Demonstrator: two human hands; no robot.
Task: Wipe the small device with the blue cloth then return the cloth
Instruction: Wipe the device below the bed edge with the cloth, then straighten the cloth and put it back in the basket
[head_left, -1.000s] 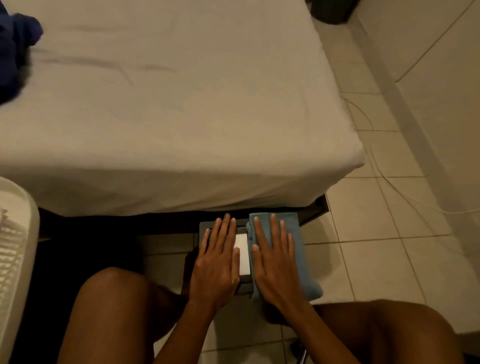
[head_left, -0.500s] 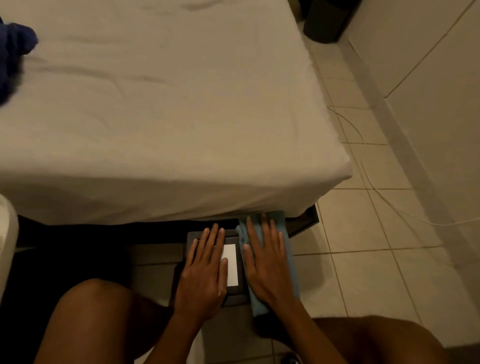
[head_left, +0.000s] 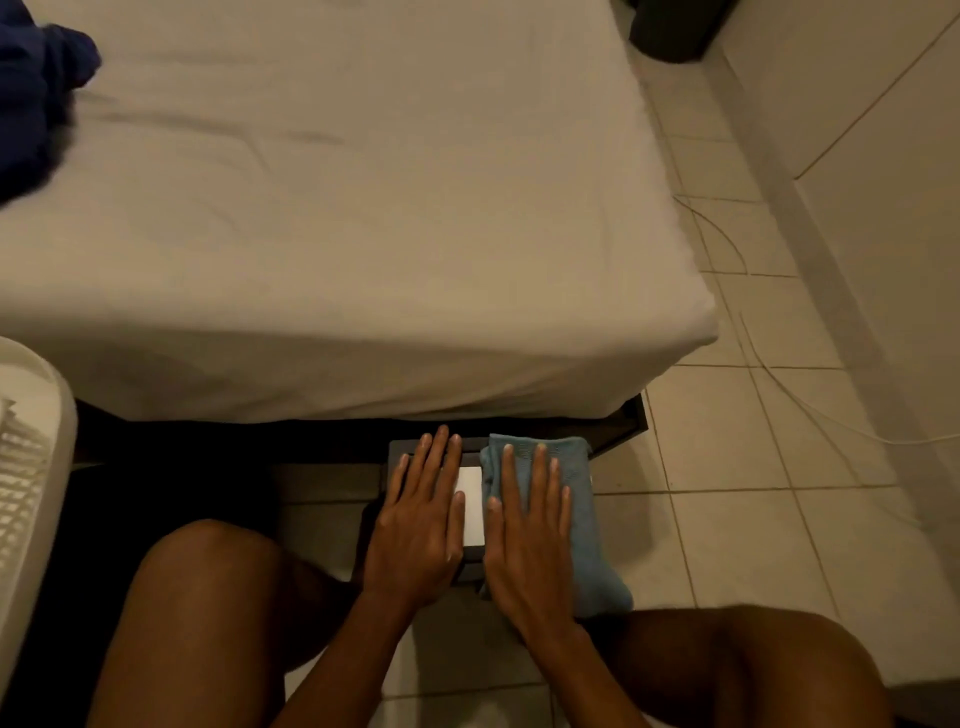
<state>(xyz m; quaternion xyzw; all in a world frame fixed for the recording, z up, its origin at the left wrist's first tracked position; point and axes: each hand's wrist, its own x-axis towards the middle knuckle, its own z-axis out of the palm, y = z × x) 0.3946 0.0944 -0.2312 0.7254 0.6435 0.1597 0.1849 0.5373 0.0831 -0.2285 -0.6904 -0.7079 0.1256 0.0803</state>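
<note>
A bed (head_left: 332, 208) with a pale sheet fills the upper view; its edge overhangs the tiled floor (head_left: 727, 519). On the floor below it lies the small device (head_left: 471, 501), dark-framed with a white panel. The left hand (head_left: 421, 525) lies flat, fingers extended, on its left part, gripping nothing; the right hand (head_left: 530, 535), likewise flat, presses the blue cloth (head_left: 582, 509) over its right part.

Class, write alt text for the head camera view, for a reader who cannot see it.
A seated person's right hand presses a blue cloth flat over the right side of a small device on the tiled floor, while the left hand lies flat on its left side. A bed with a pale sheet fills the view beyond.
</note>
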